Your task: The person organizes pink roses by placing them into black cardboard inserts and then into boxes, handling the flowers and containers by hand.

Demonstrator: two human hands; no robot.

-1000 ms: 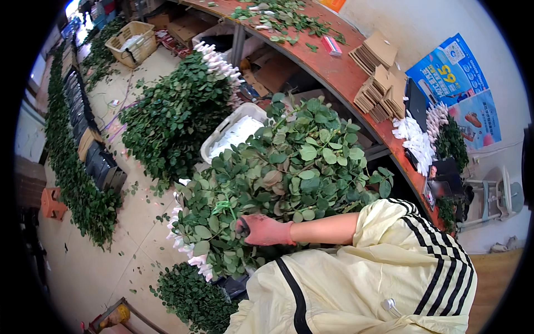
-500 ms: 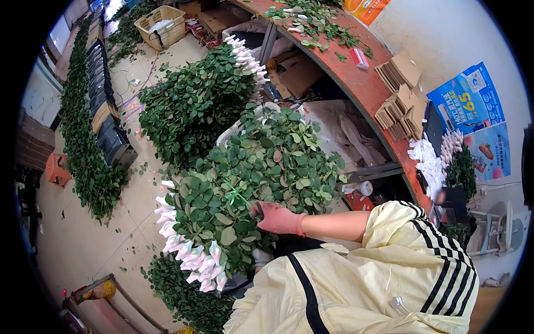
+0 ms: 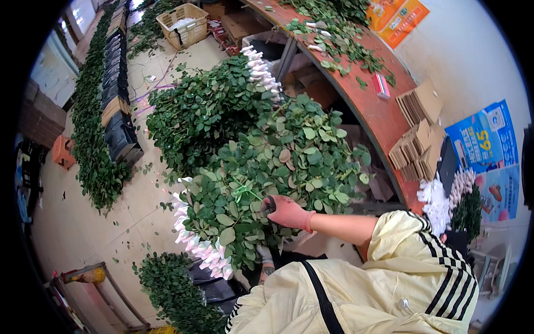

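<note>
The long red-topped bench curves along the wall through the fisheye view. Beyond its front edge, a long floor row of green leafy stems lies beside black plastic-wrapped packs, probably lined up to leave the floor between passable.

The broad bundle of green rose stems is held before the front edge, towards the bench's near end; what bears its weight is hidden. Just behind it stands a second dark-green leafy bundle. Both have their pale flower heads at one end, presumably so that they stay aligned and uncrushed.

Near the back edge are stacked brown cardboard pieces, with a heap of white sleeves at the near end, perhaps for easy reach.

The hands are apart. The right hand, in a pink-red glove, is closed at the tail of a thin green tie, seemingly to draw it snug around the stems. The left hand is mostly hidden below the leaves, perhaps as support; its grip cannot be told.

The pink-white wrapped flower heads point away from both hands.
</note>
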